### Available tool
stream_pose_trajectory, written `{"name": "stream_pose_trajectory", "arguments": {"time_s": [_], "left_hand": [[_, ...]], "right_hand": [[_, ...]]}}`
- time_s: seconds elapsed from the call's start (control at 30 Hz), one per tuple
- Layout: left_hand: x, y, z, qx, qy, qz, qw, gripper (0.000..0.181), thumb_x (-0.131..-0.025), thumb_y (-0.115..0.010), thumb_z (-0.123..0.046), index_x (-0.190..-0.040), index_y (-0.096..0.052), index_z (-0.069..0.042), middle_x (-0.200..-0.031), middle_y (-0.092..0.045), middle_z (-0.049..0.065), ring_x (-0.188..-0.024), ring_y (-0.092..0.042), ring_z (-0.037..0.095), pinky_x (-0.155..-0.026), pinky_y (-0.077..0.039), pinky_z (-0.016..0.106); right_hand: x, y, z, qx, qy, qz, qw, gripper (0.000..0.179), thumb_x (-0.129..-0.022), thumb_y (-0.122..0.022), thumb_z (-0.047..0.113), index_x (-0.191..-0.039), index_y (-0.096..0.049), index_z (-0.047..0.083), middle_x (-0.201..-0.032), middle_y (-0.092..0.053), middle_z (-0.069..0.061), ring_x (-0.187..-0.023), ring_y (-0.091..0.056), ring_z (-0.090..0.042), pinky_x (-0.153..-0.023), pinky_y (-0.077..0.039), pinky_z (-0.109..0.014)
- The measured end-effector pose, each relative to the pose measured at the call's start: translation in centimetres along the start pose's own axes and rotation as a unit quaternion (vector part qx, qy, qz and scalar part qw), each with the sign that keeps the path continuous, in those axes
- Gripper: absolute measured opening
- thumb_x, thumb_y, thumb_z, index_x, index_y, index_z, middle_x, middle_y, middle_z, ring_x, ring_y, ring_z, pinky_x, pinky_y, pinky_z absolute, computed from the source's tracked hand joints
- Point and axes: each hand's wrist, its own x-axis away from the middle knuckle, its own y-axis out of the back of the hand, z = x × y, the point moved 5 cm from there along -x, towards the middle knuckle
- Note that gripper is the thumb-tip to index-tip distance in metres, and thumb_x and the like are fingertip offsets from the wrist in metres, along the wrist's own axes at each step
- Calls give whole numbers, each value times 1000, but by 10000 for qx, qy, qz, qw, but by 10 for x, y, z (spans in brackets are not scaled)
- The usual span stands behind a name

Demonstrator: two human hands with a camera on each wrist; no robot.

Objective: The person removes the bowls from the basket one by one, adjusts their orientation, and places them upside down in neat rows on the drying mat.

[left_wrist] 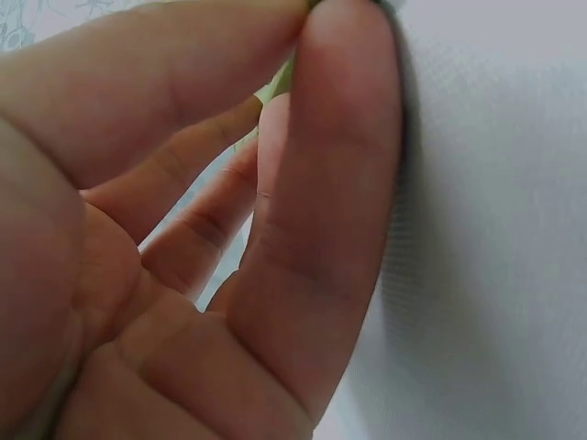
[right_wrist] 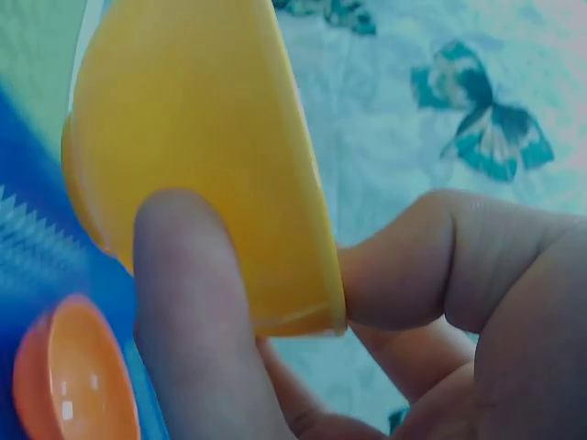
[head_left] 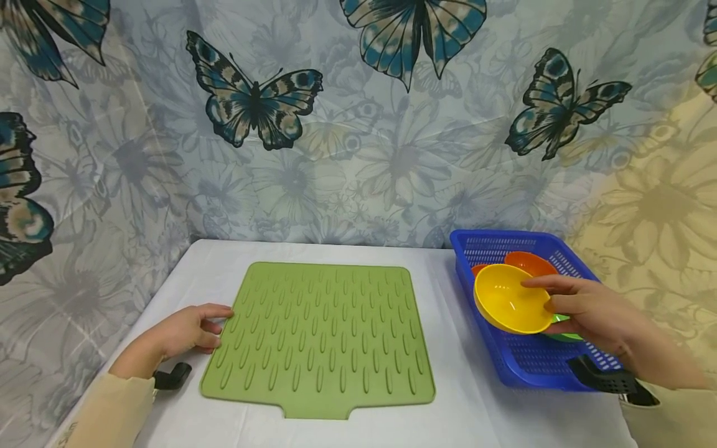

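A yellow bowl (head_left: pixel 511 300) tilts over the blue basket (head_left: pixel 506 367), its inside facing the head camera. My right hand (head_left: pixel 602 317) pinches its rim; the right wrist view has a digit against the outside of the bowl (right_wrist: pixel 197 110) and others at the rim. At the left edge of a green ridged drying mat (head_left: pixel 319 339), my left hand (head_left: pixel 182 333) pinches the border between thumb and fingers. The left wrist view shows those fingertips meeting, with only a sliver of green behind them.
Inside the basket are an orange bowl (head_left: pixel 532 264), another orange piece at its left, and a green item (head_left: pixel 566 336) partly hidden by my right hand. A white cloth (head_left: pixel 448 398) covers the table. Butterfly-patterned fabric (head_left: pixel 392 186) hangs behind.
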Motion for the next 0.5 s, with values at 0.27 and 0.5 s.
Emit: {"name": "stream_pose_trajectory", "arguments": {"time_s": [0.27, 0.5], "left_hand": [[5, -6, -9, -499, 127, 19, 9987, 72, -82, -73, 7, -145, -40, 12, -88, -61, 10, -76, -55, 22, -63, -50, 33], [5, -10, -17, -1043, -24, -120, 9945, 69, -83, -72, 5, -144, -40, 13, -82, -62, 13, -67, -54, 20, -62, -46, 33]], "right_hand": [[-13, -49, 21, -70, 199, -215, 9995, 41, -95, -52, -5, -134, -61, 2, -146, -31, -23, -97, -64, -31, -80, -57, -47], [-20, -81, 32, 49, 440, -329, 9985, 45, -93, -51, -6, -138, -51, -11, -158, -21, -25, -96, -66, -32, -77, -57, -47]]}}
